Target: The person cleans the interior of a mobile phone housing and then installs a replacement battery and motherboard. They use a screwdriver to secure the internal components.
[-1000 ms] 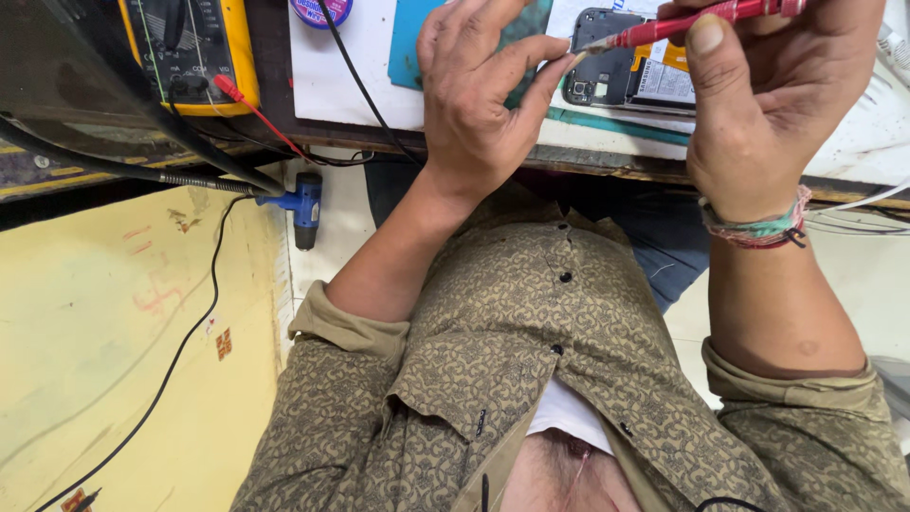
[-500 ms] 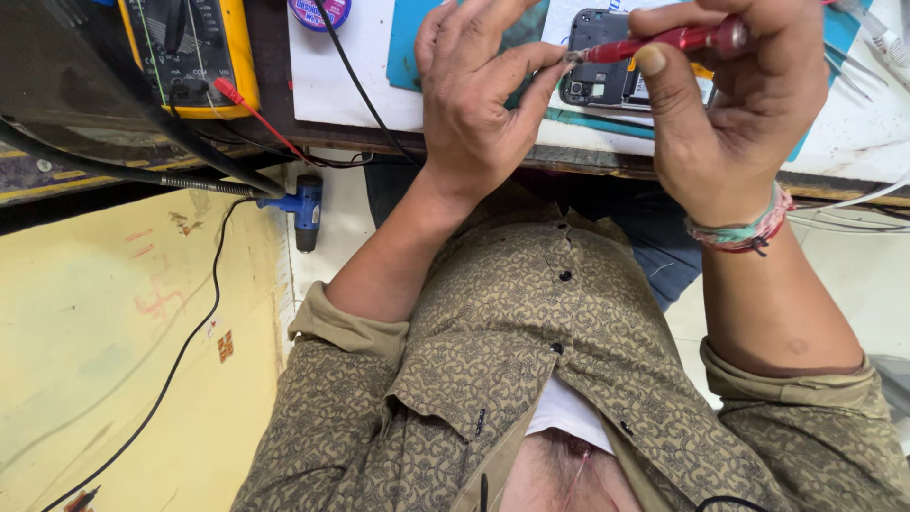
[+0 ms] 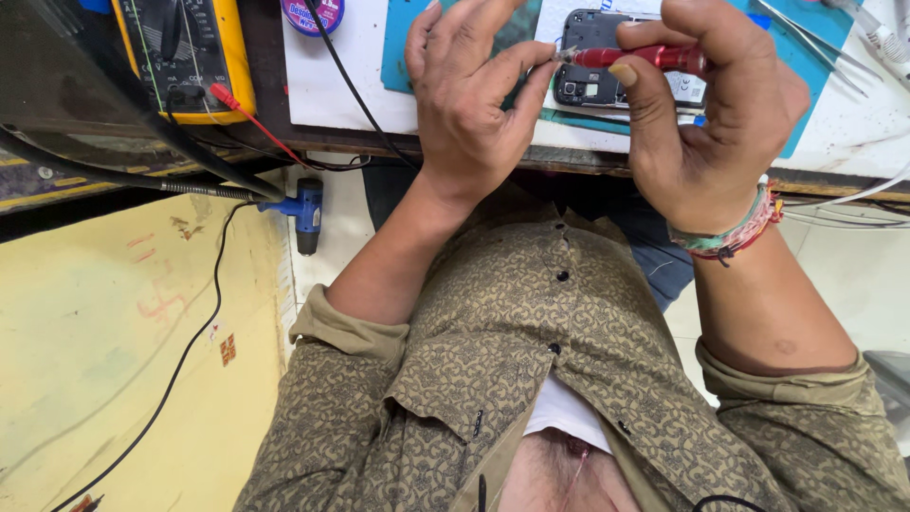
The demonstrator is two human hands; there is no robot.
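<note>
The fingers [image 3: 654, 90] of the right hand [image 3: 706, 114] are curled closed around a red-handled screwdriver [image 3: 645, 57], which lies nearly level with its metal tip pointing toward nine o'clock. The left hand [image 3: 469, 104] has its fingers loosely bent, clamped on nothing; its forefinger and thumb meet the driver's tip, apparently steadying it or seating a tiny part there, though whatever sits at the tip is too small to tell. Just past the tip, at twelve o'clock from the wrists, lies an opened phone [image 3: 592, 62], back cover off and dark innards showing, resting on a teal work mat [image 3: 398, 47].

To do this well, I judge the tip should be kept pinched and guided down square onto the phone, with both wrists braced on the table [image 3: 853, 133] edge, so that nothing small drops off toward the lap.

The table is white-topped and crowded. At ten o'clock from the left hand sits a yellow multimeter [image 3: 180, 52] with a red probe lead [image 3: 251, 123] trailing from it, and a round purple tin [image 3: 313, 14] stands near the top edge. Metal tweezers [image 3: 815, 43] lie at two o'clock from the right hand. Below the table edge, at nine o'clock, a small blue tool [image 3: 305, 213] hangs on black cables, with a yellow wall [image 3: 114, 360] to that side and pale floor beneath.
</note>
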